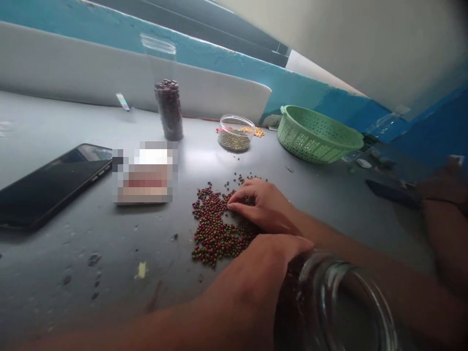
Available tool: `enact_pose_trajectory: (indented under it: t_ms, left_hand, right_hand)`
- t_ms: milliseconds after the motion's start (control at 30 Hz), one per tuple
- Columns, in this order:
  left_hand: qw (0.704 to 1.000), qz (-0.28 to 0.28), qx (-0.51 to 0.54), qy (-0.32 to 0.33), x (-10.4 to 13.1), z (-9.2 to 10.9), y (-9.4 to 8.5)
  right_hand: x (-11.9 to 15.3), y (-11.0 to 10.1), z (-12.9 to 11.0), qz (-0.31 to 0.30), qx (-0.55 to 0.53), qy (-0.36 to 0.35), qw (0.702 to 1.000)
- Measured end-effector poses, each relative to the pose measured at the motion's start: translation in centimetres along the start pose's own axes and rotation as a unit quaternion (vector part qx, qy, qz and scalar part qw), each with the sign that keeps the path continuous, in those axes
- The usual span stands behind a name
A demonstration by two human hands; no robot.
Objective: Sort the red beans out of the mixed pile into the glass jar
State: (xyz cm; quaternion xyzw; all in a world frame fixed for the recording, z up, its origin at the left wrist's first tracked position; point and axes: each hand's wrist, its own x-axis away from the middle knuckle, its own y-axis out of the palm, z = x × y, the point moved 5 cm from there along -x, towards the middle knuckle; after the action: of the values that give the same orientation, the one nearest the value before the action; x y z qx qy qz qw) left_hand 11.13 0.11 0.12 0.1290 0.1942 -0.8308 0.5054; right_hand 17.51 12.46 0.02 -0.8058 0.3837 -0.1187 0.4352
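Note:
A pile of small red and green beans point(215, 234) is spread on the grey table. My right hand point(265, 202) reaches into its right side, thumb and forefinger pinched together at the beans; anything between the tips is too small to make out. From the lower left comes my left hand point(259, 261), wrapped around a clear jar point(329, 302) that leans close to the camera. Dark red contents show in the jar, and most of that hand's fingers are hidden. The left hand's knuckles lie just below my right wrist.
Behind the pile stand a tall clear jar of dark beans point(170, 109), a round tub of green beans point(235, 139), some yellow kernels point(259, 132) and a green basket point(318, 139). A phone point(54, 183) and a blurred-out item point(144, 178) lie left. Another person's arm point(446, 204) is at right.

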Motion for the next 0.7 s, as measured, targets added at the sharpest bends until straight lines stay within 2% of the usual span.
enact_pose_trajectory:
  t_ms: [167, 433, 567, 700]
  left_hand:
    - [1.000, -0.012, 0.001, -0.003, -0.3, 0.3, 0.1]
    - [1.000, -0.005, -0.010, 0.015, 1.0, -1.0, 0.4]
    - [1.000, -0.003, -0.007, 0.015, 0.2, -0.5, 0.2]
    - [0.999, -0.048, 0.004, 0.010, -0.9, 0.0, 0.5]
  right_hand:
    - [0.0, 0.2, 0.0, -0.004, 0.009, -0.009, 1.000]
    - [-0.1, 0.6, -0.5, -0.042, 0.073, -0.057, 0.995]
    - [-0.1, 0.8, -0.5, -0.062, 0.092, -0.069, 0.991]
    - [0.0, 0.1, -0.8, -0.047, 0.047, -0.056, 0.996]
